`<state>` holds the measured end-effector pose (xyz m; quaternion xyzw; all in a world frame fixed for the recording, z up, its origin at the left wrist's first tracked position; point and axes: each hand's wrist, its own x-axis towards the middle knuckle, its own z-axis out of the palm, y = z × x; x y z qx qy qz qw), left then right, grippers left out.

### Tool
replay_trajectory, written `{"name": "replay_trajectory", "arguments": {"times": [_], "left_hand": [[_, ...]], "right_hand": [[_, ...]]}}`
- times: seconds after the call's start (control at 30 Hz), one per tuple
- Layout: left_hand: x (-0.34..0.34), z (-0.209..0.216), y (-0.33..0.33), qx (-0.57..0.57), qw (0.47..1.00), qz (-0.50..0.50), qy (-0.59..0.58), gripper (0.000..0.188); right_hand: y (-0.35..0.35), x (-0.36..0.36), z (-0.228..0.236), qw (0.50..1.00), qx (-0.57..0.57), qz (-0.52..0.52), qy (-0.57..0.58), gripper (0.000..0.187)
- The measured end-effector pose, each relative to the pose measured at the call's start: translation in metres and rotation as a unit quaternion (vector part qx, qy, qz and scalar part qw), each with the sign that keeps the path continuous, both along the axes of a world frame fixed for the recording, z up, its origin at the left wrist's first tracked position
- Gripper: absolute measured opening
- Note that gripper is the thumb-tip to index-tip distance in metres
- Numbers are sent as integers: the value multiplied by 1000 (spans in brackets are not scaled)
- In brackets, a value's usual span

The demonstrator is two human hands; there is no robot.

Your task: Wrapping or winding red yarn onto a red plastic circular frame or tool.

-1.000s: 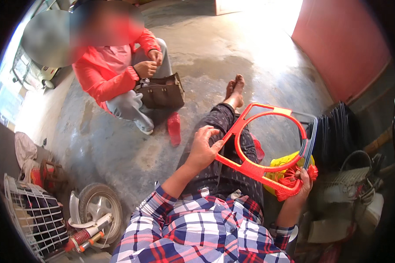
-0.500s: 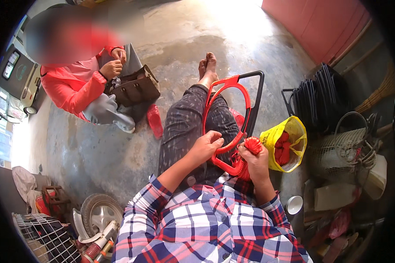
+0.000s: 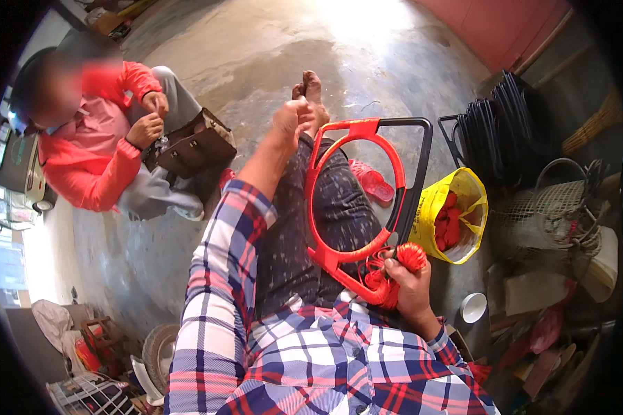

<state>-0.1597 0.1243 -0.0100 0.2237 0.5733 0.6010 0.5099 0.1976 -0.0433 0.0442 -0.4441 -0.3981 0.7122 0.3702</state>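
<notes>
Across my thighs rests a black frame (image 3: 420, 162) with a ring (image 3: 311, 200) joined to it, most of the ring wrapped in glossy red cord. At the frame's near right corner, my right hand (image 3: 414, 285) is closed on a bundle of red cord (image 3: 412, 256); loose loops hang beside the thumb. My left hand (image 3: 292, 119) is stretched far forward, beyond the ring's upper left and close to my bare feet (image 3: 313, 90). Its fingers are curled together, and whatever they hold is too small to make out.
Right of my legs stands a yellow bag (image 3: 429, 207) holding red bundles. Behind it are stacked black frames (image 3: 498, 135). A pink slipper (image 3: 372, 183) shows through the ring, and a white bowl (image 3: 473, 308) sits lower right. At left sits a person (image 3: 90, 166) beside a brown bag (image 3: 190, 149).
My left hand has left the ring's near side and swung forward toward my feet. The ring now faces up more fully. The right hand still grips the cord, slightly lower.
</notes>
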Motion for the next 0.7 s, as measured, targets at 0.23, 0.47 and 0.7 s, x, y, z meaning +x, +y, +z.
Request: {"name": "replay_trajectory", "arguments": {"times": [0.23, 0.47, 0.7], "left_hand": [[-5, -47, 90, -41, 996, 29, -77, 53], [-15, -141, 96, -175, 965, 117, -158, 80], [47, -98, 161, 74, 966, 249, 9, 52]], "right_hand": [[1, 12, -10, 999, -39, -6, -27, 9], [3, 13, -18, 998, -57, -8, -33, 17], [10, 16, -13, 995, -76, -29, -54, 22]]}}
